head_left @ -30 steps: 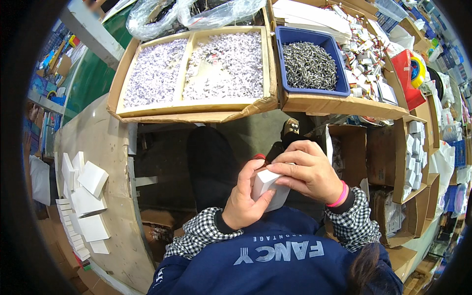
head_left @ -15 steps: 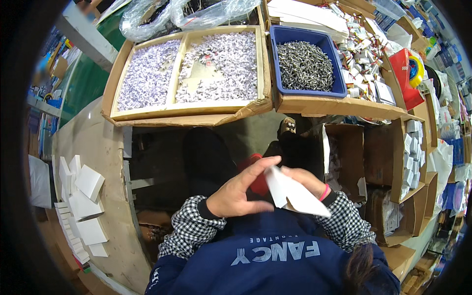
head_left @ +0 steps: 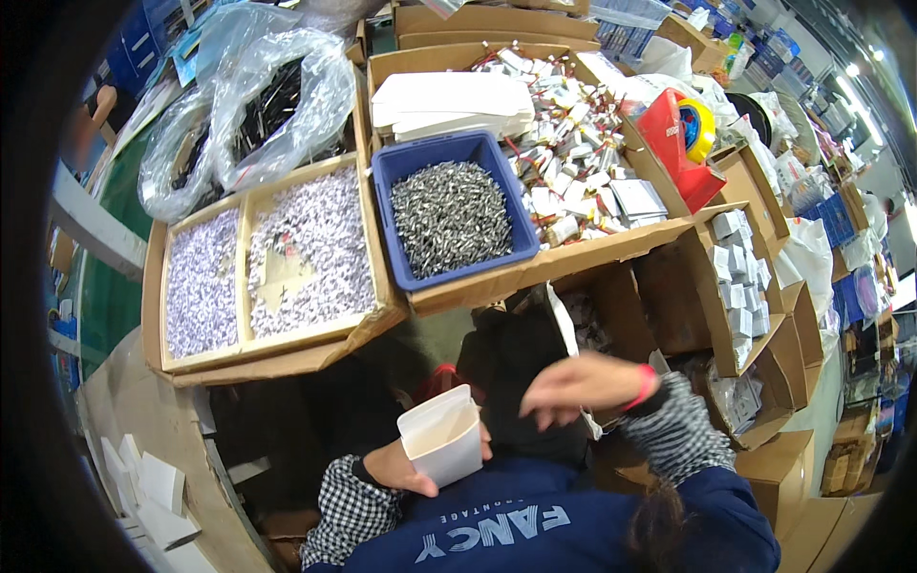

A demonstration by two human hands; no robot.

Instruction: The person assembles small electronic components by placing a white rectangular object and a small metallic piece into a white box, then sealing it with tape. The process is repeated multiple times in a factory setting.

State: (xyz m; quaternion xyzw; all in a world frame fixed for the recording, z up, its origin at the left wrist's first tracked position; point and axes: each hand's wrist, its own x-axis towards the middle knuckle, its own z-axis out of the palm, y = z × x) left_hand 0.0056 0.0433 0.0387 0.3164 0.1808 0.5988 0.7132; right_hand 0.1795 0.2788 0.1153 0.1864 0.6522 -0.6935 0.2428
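Observation:
My left hand (head_left: 399, 468) holds a small white carton (head_left: 441, 441) upright, its top open and its inside bare. My right hand (head_left: 581, 384), with a pink band at the wrist, hovers to the right of the carton with loosely spread fingers and nothing in it. Just beyond both hands stands a blue tray (head_left: 401, 250) full of small grey metal parts. Left of it a two-part cardboard tray (head_left: 380, 277) holds small white and purple pieces.
A stack of flat white cartons (head_left: 449, 103) and a heap of small packed items (head_left: 573, 162) lie behind the blue tray. A red box with a yellow roll (head_left: 683, 143) sits at right, folded white cartons (head_left: 143, 487) at lower left, and plastic bags (head_left: 248, 105) at the back.
Both hands were folding the white carton together. Now it stands open in my left hand alone, and my right hand has let go and moved up to the right.

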